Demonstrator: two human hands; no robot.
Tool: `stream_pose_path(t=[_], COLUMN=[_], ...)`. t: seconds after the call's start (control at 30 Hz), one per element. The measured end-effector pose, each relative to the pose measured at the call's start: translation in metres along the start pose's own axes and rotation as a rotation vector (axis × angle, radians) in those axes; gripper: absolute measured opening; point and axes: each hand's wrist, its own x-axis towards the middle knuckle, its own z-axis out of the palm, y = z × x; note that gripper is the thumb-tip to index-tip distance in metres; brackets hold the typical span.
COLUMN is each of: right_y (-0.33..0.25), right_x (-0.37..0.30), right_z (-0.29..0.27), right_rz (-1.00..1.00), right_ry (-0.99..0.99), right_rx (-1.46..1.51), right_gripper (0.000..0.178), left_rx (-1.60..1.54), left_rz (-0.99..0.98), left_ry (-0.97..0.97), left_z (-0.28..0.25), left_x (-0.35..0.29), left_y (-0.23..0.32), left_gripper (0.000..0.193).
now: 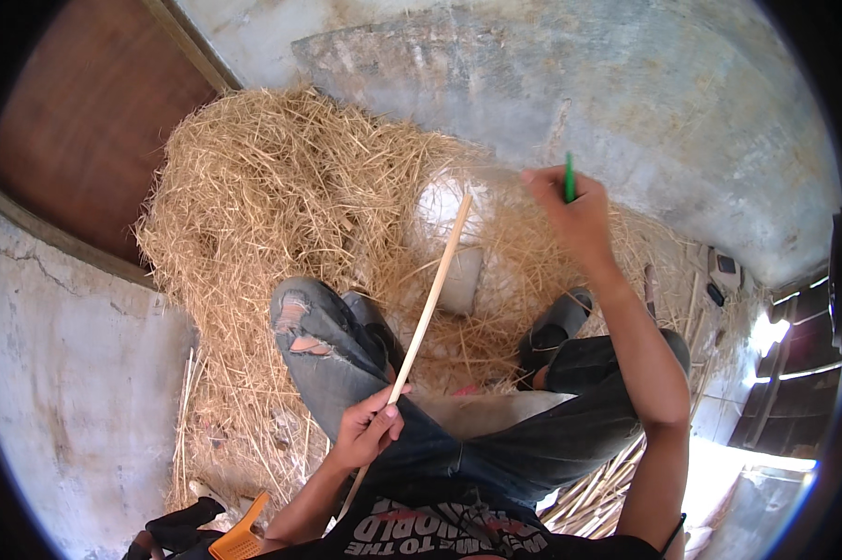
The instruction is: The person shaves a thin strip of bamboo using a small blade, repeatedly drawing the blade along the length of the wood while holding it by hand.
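Note:
My left hand (pixel 370 431) is closed around a long, pale, peeled stick (pixel 430 299), perhaps bamboo. It slants from beside my waist up to a free end above the straw. My right hand (pixel 584 224) is raised ahead and to the right, apart from the stick. Its fingers are wrapped around a slim green-handled tool (pixel 569 177); the tool's working end is hidden or blurred. Below the stick's upper half, a greyish block (pixel 460 280) sits among straw between my feet.
A big heap of straw (pixel 262 177) lies ahead and left, against the plastered wall (pixel 626 84). Several thin sticks (pixel 594 499) lie by my right thigh. An orange object (pixel 241 535) is at lower left. Small dark items (pixel 720 275) lie at the right wall.

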Motion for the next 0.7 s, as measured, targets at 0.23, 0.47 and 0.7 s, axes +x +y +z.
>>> stream_pose_path(t=[0.23,0.47,0.7], right_y=[-0.024,-0.026,-0.025], right_x=[-0.064,-0.057,-0.036], right_z=[0.054,0.047,0.021], right_rz=[0.066,0.108,-0.093], right_ry=[-0.548,-0.489,-0.324], right_rx=[0.162,0.158,-0.263], right_gripper=[0.034,0.033,0.044], left_rx=[-0.004,-0.037,0.008], left_rz=[0.039,0.051,0.026], left_ry=[-0.014,-0.048,-0.027], left_z=[0.014,0.021,0.016], left_x=[0.027,0.045,0.039], left_y=[0.013,0.023,0.018], left_gripper=[0.041,0.044,0.042])
